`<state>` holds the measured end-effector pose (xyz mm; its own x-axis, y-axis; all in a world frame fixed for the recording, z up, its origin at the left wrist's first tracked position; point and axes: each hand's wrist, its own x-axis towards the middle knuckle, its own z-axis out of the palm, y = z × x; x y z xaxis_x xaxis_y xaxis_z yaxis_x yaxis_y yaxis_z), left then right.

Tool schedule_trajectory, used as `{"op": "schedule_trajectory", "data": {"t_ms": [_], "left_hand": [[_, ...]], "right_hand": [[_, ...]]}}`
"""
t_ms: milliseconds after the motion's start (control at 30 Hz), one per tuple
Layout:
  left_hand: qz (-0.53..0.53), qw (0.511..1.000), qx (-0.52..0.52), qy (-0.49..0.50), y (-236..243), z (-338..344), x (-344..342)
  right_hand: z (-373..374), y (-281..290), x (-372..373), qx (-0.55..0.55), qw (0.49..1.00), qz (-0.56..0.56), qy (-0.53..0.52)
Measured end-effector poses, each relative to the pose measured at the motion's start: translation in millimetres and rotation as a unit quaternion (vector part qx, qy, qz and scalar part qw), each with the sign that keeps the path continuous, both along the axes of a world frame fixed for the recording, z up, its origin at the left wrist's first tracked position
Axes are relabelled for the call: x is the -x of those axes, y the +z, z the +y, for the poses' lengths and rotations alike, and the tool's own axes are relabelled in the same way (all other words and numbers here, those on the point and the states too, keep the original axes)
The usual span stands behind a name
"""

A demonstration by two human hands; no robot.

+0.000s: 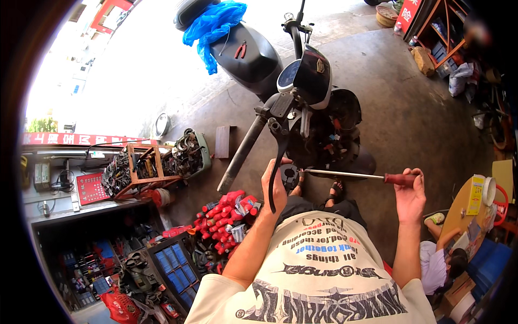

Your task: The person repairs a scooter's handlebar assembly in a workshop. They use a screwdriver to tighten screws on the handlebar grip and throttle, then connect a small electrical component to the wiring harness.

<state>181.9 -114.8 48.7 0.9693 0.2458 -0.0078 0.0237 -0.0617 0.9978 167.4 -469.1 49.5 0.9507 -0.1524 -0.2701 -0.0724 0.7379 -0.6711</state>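
My left hand [274, 190] is closed around a small round dark-grey part [290, 174] with a hole in its middle, partly hidden behind the brake lever [280, 146]. In my right hand [409, 198] is the red handle of a long screwdriver [348, 174]. Its steel shaft runs level to the left, and the tip meets or nearly meets the right side of the round part; actual contact I cannot tell. Just beyond my hands stands an electric scooter [318, 81] with its front open and inner parts showing. Its left handlebar grip [243, 154] points toward me.
Red-handled pliers [240, 50] and a blue plastic bag [216, 27] lie on the scooter seat [251, 59]. Red bottles [224, 221] are piled at my left, near a crowded tool bench [137, 173]. A person [434, 264] sits by a wooden table [458, 216] at right.
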Motion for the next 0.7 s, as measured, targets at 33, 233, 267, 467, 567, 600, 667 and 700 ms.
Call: {"op": "schedule_trajectory", "data": {"t_ms": [33, 233, 267, 467, 567, 600, 667, 700], "left_hand": [[0.001, 1.000, 0.012, -0.005, 3, -1, 0], [0.027, 0.998, 0.046, -0.012, 17, -12, 0], [0.032, 0.998, 0.056, -0.015, 13, -12, 2], [0.041, 0.997, 0.067, -0.014, 7, -12, 3], [0.008, 1.000, 0.021, -0.006, -12, -6, 3], [0.016, 1.000, 0.023, -0.009, -13, -5, 5], [0.033, 0.999, 0.024, -0.008, -12, -3, 10], [0.032, 0.999, 0.010, -0.002, -11, -2, 11]], "right_hand": [[0, 3, -8, -0.014, 0.999, -0.005, -0.035], [36, 50, -47, 0.142, 0.981, -0.115, -0.059], [47, 53, -51, 0.242, 0.965, -0.105, 0.002], [145, 57, -47, 0.508, 0.769, -0.287, 0.263], [171, 46, -40, 0.553, 0.701, -0.314, 0.323], [175, 38, -39, 0.571, 0.682, -0.323, 0.323], [180, 29, -37, 0.576, 0.678, -0.335, 0.312], [182, 26, -36, 0.578, 0.675, -0.340, 0.306]]}}
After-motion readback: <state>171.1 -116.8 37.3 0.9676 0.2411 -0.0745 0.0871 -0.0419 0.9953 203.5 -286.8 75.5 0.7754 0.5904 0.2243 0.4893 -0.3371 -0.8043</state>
